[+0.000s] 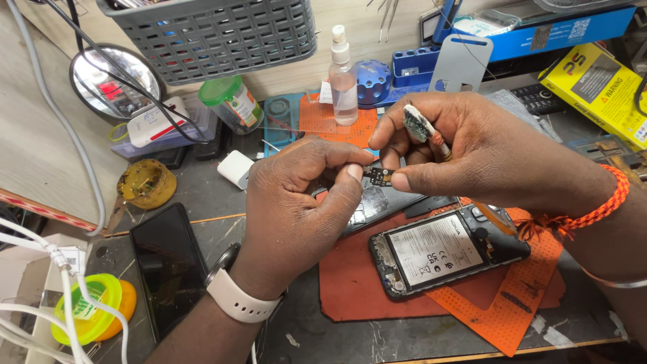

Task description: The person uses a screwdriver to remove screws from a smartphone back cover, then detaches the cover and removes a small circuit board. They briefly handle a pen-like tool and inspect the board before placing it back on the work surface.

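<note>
Two hands meet above the table (377, 337) | left hand (296, 202) and right hand (485, 152) both pinch small chip (378, 176) between fingertips | right also holds brush (421, 126) | opened phone (445, 249) just below right.

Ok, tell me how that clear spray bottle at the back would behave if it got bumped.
The spray bottle stands tall and narrow on a small base, so it would probably tip rather than slide. It looks like thin clear plastic, so likely light. Being round, once down it may roll toward the orange mat beside it.
</note>
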